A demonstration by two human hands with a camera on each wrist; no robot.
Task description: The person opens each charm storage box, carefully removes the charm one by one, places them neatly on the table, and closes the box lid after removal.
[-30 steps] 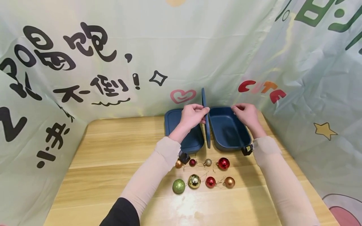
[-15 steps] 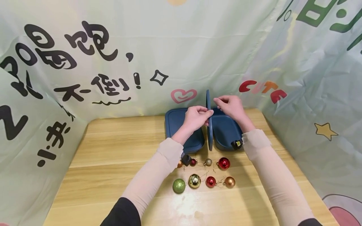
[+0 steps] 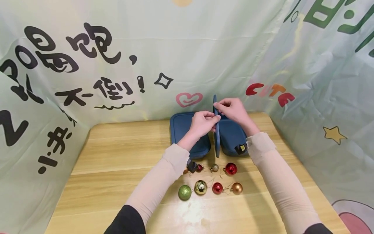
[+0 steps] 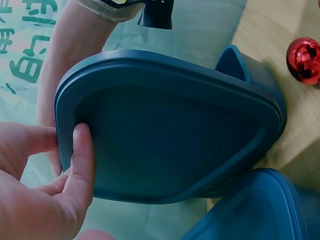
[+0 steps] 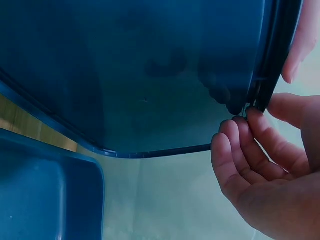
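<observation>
A dark blue rectangular lid (image 3: 217,138) stands on edge between two boxes of the same blue. My left hand (image 3: 201,123) pinches its upper edge; in the left wrist view the thumb and fingers lie on either side of the lid's rim. My right hand (image 3: 232,110) holds the far upper corner, and the right wrist view shows its thumb and fingertips meeting over that rim (image 5: 265,75). Right of the lid is the open box (image 3: 232,135), its inside bare where it shows. To the left, the other box (image 3: 181,125) has its lid on, partly hidden by my left hand.
Several baubles lie in two rows in front of the boxes, among them a green one (image 3: 184,192), a mirrored gold one (image 3: 200,187) and a shiny red one (image 3: 230,169). A printed cloth (image 3: 140,42) hangs behind the wooden table (image 3: 117,146).
My right hand has left the open box's far rim, moved left and taken hold of the lid's far corner. The lid and my left hand have shifted slightly right.
</observation>
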